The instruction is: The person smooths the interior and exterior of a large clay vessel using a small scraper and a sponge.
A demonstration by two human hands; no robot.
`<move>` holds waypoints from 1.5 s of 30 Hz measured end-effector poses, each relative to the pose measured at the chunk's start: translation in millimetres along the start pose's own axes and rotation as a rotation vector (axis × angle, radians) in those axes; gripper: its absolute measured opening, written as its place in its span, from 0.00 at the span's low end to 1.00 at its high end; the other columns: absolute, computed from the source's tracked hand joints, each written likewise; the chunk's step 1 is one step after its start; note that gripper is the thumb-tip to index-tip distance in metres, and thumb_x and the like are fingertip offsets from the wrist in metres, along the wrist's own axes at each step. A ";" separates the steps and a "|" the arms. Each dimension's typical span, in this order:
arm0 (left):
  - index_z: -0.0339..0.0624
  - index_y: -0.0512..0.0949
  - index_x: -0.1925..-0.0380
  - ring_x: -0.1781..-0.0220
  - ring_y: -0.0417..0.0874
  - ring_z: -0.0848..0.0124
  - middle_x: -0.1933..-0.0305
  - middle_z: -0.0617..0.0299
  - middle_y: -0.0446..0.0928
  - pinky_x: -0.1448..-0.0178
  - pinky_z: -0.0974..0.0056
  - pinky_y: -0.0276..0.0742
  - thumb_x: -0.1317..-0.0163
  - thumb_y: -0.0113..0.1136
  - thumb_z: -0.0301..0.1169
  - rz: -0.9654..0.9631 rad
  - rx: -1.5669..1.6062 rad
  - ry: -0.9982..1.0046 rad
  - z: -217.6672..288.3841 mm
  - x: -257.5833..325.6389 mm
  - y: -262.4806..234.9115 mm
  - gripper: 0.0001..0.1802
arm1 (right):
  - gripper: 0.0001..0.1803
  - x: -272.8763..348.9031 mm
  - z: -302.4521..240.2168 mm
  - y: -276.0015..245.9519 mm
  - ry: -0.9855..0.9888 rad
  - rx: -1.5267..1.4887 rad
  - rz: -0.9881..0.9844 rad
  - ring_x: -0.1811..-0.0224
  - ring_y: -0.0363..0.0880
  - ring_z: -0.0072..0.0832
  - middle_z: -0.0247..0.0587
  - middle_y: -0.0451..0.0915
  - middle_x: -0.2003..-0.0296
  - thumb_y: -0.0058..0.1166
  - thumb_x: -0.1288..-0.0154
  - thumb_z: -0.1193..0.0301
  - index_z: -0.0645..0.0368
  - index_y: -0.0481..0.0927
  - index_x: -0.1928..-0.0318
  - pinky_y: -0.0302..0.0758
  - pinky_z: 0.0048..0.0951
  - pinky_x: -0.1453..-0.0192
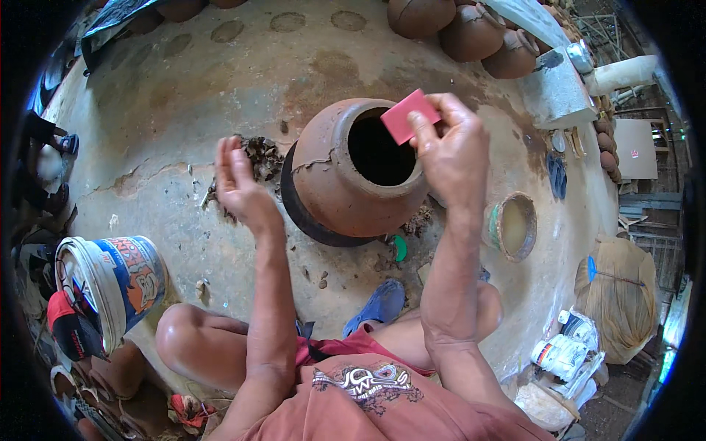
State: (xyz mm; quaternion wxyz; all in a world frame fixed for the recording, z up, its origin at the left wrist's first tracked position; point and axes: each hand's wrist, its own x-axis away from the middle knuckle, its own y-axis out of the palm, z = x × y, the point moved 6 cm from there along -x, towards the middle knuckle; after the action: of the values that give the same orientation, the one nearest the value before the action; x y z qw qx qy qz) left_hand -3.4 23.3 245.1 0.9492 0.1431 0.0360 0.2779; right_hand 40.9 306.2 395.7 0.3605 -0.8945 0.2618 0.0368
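A large brown clay pot (316,165) with a wide round mouth stands in front of me on a dark round base (301,217). Between the thumb and fingers of my right hand (456,158) is a flat pink rectangular piece (408,117), held over the right side of the pot's rim. My left hand (246,187) is raised to the left of the pot, apart from it, with its fingers stretched out and nothing in it. Dark clay scraps (265,153) lie on the floor behind that hand. The pot's inside is too dark to make out.
A bowl of cloudy water (517,228) stands to the right, and a green curved piece (399,248) lies below the pot. At left is a white-and-blue bucket (132,279). Several finished pots (474,33) and a pale block (555,88) are at the far right.
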 end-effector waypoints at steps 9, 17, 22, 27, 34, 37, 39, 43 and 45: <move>0.43 0.72 0.24 0.13 0.58 0.48 0.19 0.52 0.71 0.12 0.40 0.44 0.21 0.59 0.42 -0.510 -0.475 0.290 26.8 95.9 54.0 0.30 | 0.09 11.3 -18.0 45.4 -0.144 0.199 -0.066 0.60 0.88 0.59 0.65 0.86 0.67 0.60 0.34 0.72 0.68 0.85 0.61 0.83 0.55 0.53; 0.50 0.75 0.25 0.13 0.58 0.48 0.21 0.59 0.74 0.13 0.35 0.42 0.21 0.58 0.45 -0.536 -0.479 0.281 18.8 93.0 54.6 0.29 | 0.07 14.8 -24.8 58.4 -0.266 0.133 -0.162 0.58 0.87 0.56 0.59 0.86 0.63 0.60 0.35 0.74 0.65 0.87 0.60 0.81 0.52 0.53; 0.43 0.77 0.27 0.13 0.59 0.52 0.22 0.57 0.75 0.12 0.49 0.52 0.21 0.56 0.36 -0.554 -0.518 0.272 26.3 93.0 59.3 0.26 | 0.07 16.9 -22.9 55.9 -0.325 0.084 -0.183 0.57 0.87 0.55 0.54 0.87 0.63 0.62 0.36 0.74 0.61 0.88 0.59 0.82 0.51 0.53; 0.44 0.79 0.28 0.15 0.63 0.48 0.25 0.55 0.79 0.13 0.44 0.50 0.22 0.57 0.39 -0.568 -0.463 0.304 19.5 82.6 61.1 0.26 | 0.07 17.6 -19.4 58.8 -0.368 0.071 -0.233 0.59 0.88 0.53 0.53 0.87 0.63 0.62 0.36 0.73 0.59 0.88 0.59 0.83 0.52 0.54; 0.42 0.84 0.34 0.20 0.70 0.44 0.33 0.52 0.85 0.17 0.45 0.61 0.23 0.57 0.39 -0.612 -0.391 0.317 19.5 64.0 72.8 0.23 | 0.06 17.6 -17.7 56.2 -0.405 0.043 -0.312 0.57 0.87 0.52 0.53 0.87 0.63 0.61 0.36 0.73 0.60 0.87 0.61 0.83 0.52 0.52; 0.43 0.85 0.36 0.20 0.71 0.46 0.33 0.52 0.85 0.18 0.46 0.63 0.22 0.57 0.39 -0.668 -0.356 0.303 16.2 53.7 79.2 0.22 | 0.06 17.3 -16.6 55.1 -0.406 0.046 -0.342 0.56 0.87 0.52 0.53 0.87 0.63 0.62 0.37 0.73 0.61 0.86 0.62 0.82 0.52 0.50; 0.43 0.85 0.36 0.20 0.71 0.46 0.33 0.53 0.85 0.18 0.47 0.64 0.22 0.57 0.39 -0.727 -0.348 0.290 14.0 46.1 85.6 0.22 | 0.06 16.4 -16.2 54.5 -0.425 0.031 -0.337 0.56 0.87 0.52 0.53 0.87 0.63 0.62 0.38 0.73 0.62 0.86 0.62 0.82 0.52 0.50; 0.42 0.85 0.37 0.20 0.72 0.47 0.34 0.53 0.86 0.19 0.48 0.67 0.22 0.57 0.40 -0.847 -0.325 0.277 10.2 32.7 100.5 0.22 | 0.05 17.1 -14.0 53.6 -0.428 0.022 -0.374 0.57 0.87 0.52 0.53 0.87 0.64 0.63 0.38 0.73 0.61 0.86 0.63 0.82 0.52 0.50; 0.42 0.86 0.37 0.20 0.73 0.49 0.34 0.53 0.86 0.19 0.49 0.68 0.22 0.57 0.41 -0.917 -0.304 0.265 9.2 27.2 108.5 0.22 | 0.05 17.7 -11.4 53.1 -0.425 0.021 -0.400 0.58 0.87 0.53 0.53 0.86 0.65 0.63 0.38 0.73 0.61 0.86 0.63 0.82 0.52 0.50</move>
State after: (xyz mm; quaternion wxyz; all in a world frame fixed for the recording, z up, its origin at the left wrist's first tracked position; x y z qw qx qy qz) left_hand -35.3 122.9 285.9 0.9710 -0.0640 0.1747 -0.1499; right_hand 28.4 258.7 366.4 0.4168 -0.8967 -0.0006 0.1488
